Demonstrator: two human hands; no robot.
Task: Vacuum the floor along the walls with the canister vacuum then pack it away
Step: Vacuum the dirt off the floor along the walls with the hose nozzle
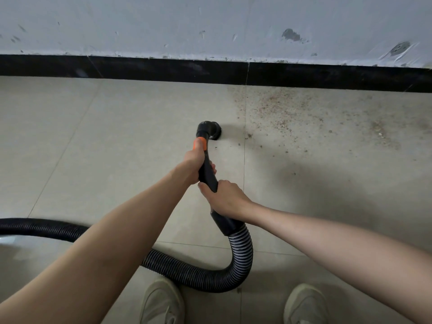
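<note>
At far left, a ribbed black hose (46, 229) entering from the frame edge, lying slack on the tiled floor (70, 148) and looping under the forearms, presumably back to the canister, which stays out of view. Below it, a pale curved shape (7, 244), too cropped to identify. Nearer centre, left hand (195, 163) wrapped around the rigid black wand (207, 174) just behind its orange collar (199, 143), placed far forward to steer the tip. Ahead of it, round brush nozzle (209, 129) down on the tile, short of the black skirting (163, 70), angled right toward the dirt. Just behind, right hand (225, 199) curled around the wand's lower end above the hose cuff (226, 224), likely bearing the hose's weight and pushing. Further right, a spread of brownish grit (304, 113) along the wall base, not yet cleared; vacuuming seemingly midway, packing away well off. At bottom, two pale shoes (163, 302) planted either side of the hose loop.
</note>
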